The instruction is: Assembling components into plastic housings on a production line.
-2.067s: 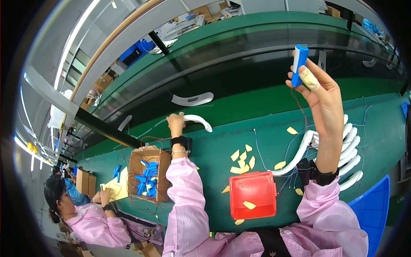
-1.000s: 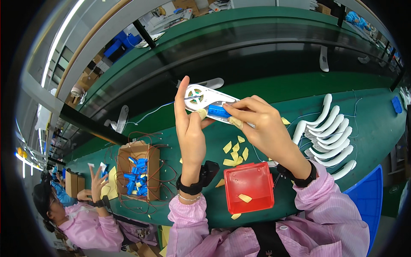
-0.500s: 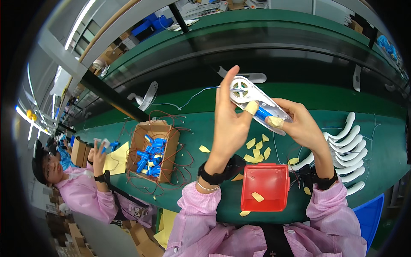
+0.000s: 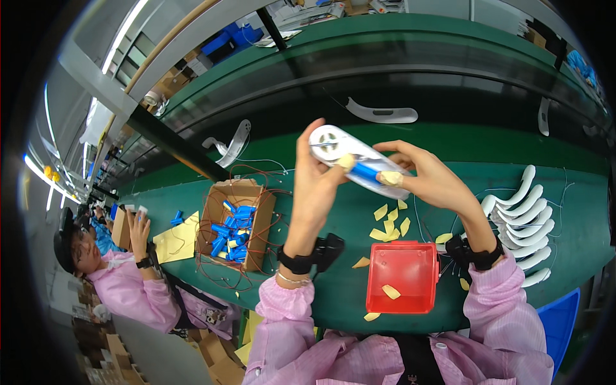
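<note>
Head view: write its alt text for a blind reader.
A person's left hand and right hand hold a long white plastic shell with a blue elongated part at a green workbench. On it stand a red plastic tray and a brown cardboard box of blue parts.

A co-worker (image 4: 138, 296) in pink is seen beside the surface (image 4: 340, 295), near a yellow sheet (image 4: 174, 242); a blue bin (image 4: 559, 321) is placed at lower right, blue containers (image 4: 218, 45) beyond the dark belt (image 4: 385, 85).
</note>
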A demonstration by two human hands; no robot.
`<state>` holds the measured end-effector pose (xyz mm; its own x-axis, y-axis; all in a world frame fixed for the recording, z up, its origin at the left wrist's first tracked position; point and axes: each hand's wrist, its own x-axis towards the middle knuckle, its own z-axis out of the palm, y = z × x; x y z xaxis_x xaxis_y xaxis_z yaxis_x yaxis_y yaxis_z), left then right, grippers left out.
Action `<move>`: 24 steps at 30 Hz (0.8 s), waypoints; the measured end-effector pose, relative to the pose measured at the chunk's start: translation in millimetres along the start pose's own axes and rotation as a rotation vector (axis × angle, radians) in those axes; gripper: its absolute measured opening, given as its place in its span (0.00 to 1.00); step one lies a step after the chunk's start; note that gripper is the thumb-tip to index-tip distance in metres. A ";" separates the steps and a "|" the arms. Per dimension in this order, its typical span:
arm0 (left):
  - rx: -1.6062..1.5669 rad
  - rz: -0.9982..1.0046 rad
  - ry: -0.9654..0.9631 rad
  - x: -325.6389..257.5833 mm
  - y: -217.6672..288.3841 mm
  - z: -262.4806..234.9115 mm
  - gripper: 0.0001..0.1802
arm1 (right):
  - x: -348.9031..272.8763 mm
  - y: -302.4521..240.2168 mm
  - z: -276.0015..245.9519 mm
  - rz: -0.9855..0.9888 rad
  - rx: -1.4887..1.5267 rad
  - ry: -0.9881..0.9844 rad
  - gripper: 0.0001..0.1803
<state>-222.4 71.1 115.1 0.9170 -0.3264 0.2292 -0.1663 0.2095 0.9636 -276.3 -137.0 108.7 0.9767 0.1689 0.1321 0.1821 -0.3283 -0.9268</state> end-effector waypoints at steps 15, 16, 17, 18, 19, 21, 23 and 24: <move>1.034 -0.323 -0.318 -44.4 -71.8 -87.1 0.38 | -3.0 13.2 -9.2 -0.011 0.098 0.148 0.19; 1.086 -0.354 -0.295 -51.4 -53.8 -76.5 0.36 | -3.6 13.8 -10.0 -0.015 0.125 0.160 0.19; 1.064 -0.302 -0.260 -57.1 -41.7 -78.1 0.33 | -6.1 11.2 -12.3 0.006 0.118 0.156 0.18; 1.044 -0.239 -0.236 -59.0 -30.5 -80.4 0.31 | -10.9 9.5 -19.4 0.003 0.102 0.165 0.18; 1.042 -0.181 -0.164 -57.5 -15.9 -96.8 0.27 | -14.2 7.9 -23.9 0.001 0.104 0.163 0.18; 1.228 -0.029 0.031 -38.8 5.5 -154.5 0.18 | -15.0 11.9 -28.5 0.005 0.094 0.184 0.18; 1.558 -0.036 0.259 -24.1 20.4 -226.0 0.12 | -15.5 4.5 -29.6 -0.004 0.086 0.197 0.18; 1.690 -0.144 0.354 -20.1 19.9 -258.9 0.11 | -15.6 -0.7 -27.8 -0.017 0.091 0.210 0.17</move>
<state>-150.2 320.5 94.0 0.9476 -0.0043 0.3195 -0.0360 -0.9950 0.0934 -288.5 -165.3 117.0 0.9775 -0.0265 0.2095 0.1971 -0.2406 -0.9504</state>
